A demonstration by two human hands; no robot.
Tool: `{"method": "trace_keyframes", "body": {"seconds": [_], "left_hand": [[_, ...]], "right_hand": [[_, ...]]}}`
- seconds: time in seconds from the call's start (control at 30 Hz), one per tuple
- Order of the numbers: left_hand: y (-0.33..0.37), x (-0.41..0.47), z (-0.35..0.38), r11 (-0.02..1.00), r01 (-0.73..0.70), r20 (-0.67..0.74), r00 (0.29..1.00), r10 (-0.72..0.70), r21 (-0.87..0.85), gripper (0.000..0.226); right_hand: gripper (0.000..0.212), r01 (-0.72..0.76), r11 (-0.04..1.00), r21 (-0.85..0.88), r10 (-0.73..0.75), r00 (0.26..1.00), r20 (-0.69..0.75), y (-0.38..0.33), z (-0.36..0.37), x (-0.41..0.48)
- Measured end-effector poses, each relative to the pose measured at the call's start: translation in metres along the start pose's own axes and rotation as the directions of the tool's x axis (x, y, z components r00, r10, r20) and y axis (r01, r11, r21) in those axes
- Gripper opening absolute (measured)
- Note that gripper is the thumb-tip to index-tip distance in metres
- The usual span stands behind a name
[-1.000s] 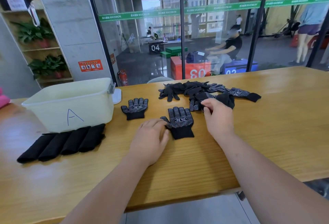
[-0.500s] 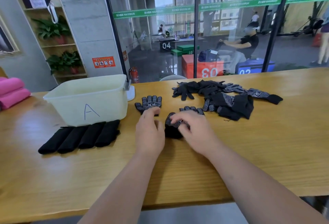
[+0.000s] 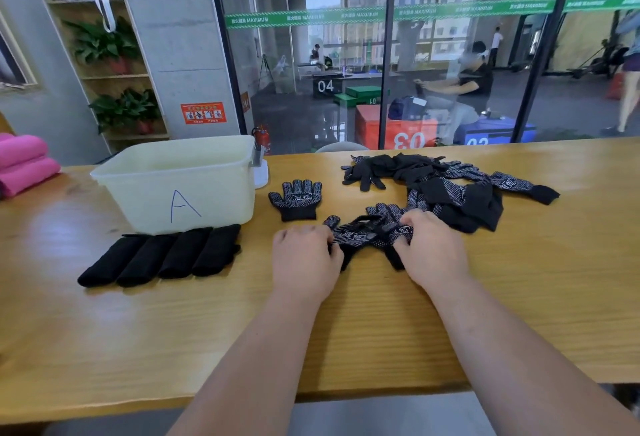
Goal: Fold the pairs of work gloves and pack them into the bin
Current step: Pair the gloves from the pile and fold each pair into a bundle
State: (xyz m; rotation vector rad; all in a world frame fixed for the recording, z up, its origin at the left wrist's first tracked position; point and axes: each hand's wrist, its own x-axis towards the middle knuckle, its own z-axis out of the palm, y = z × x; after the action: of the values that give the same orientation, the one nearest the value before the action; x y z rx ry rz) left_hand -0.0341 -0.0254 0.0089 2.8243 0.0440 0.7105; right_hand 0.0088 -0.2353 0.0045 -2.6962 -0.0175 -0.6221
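Hands mid-fold, bin looks unfilled so far
Left hand point(image 3: 306, 255) and right hand point(image 3: 433, 248) curl their fingers round a glove pair point(image 3: 370, 236) on the counter point(image 3: 381, 331); four folded bundles point(image 3: 162, 255) sit in front of the bin point(image 3: 176, 186), with a lone glove point(image 3: 296, 200) and the unfolded pile point(image 3: 450, 186) farther back.

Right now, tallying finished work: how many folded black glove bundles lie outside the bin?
4 folded black glove bundles, side by side in front of the white plastic bin marked A: leftmost, second, third, rightmost. More may hide inside it.
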Motion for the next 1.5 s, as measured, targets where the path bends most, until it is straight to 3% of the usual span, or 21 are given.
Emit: {"method": "trace_keyframes", "body": {"seconds": [0.1, 0.27, 0.5, 0.7, 0.87, 1.07, 1.17, 1.3, 1.4, 1.5], "left_hand": [[-0.012, -0.001, 0.0, 0.997, 0.034, -0.012, 0.999, -0.033, 0.064, 0.029], [-0.008, -0.003, 0.0, 0.98, -0.116, 0.131, 0.982, 0.138, -0.163, 0.043], [-0.007, -0.001, 0.007, 0.999, 0.011, 0.281, 0.959, -0.02, 0.032, 0.056], [-0.008, 0.001, 0.008, 0.998, 0.016, 0.319, 0.947, -0.035, 0.062, 0.062], [-0.008, 0.001, 0.006, 0.998, -0.009, 0.352, 0.936, -0.014, 0.064, 0.067], [-0.007, 0.006, 0.004, 1.0, 0.004, 0.251, 0.968, -0.002, -0.008, 0.061], [-0.009, 0.019, 0.002, 0.987, -0.041, 0.097, 0.995, 0.026, 0.158, 0.042], [-0.021, 0.04, 0.012, 0.97, -0.049, 0.181, 0.983, 0.005, 0.239, 0.047], [-0.031, 0.046, 0.026, 0.99, 0.015, 0.274, 0.96, -0.053, 0.137, 0.065], [-0.035, 0.048, 0.032, 0.998, -0.008, 0.252, 0.968, -0.006, 0.055, 0.072]], "right_hand": [[0.033, 0.017, 0.996, -0.092, -0.018, 1.0, -0.011, -0.001, -0.001, -0.002], [0.032, 0.028, 0.985, -0.173, -0.025, 1.0, 0.018, -0.005, -0.003, -0.004], [0.038, 0.026, 0.972, -0.233, -0.021, 0.999, 0.025, -0.008, -0.002, -0.005], [0.039, 0.241, 0.967, -0.08, -0.227, 0.962, 0.151, -0.009, 0.004, -0.004], [0.04, 0.312, 0.95, 0.028, -0.31, 0.923, 0.229, -0.007, 0.008, -0.002], [0.043, 0.301, 0.953, 0.028, -0.299, 0.923, 0.241, -0.008, 0.008, -0.002], [0.044, 0.28, 0.96, 0.02, -0.276, 0.928, 0.251, -0.009, 0.006, -0.001], [0.045, 0.265, 0.963, 0.047, -0.269, 0.929, 0.254, -0.009, 0.007, 0.001], [0.045, 0.236, 0.965, 0.111, -0.257, 0.932, 0.255, -0.007, 0.008, 0.004], [0.046, 0.191, 0.976, 0.107, -0.21, 0.955, 0.209, -0.003, 0.008, 0.01]]}}
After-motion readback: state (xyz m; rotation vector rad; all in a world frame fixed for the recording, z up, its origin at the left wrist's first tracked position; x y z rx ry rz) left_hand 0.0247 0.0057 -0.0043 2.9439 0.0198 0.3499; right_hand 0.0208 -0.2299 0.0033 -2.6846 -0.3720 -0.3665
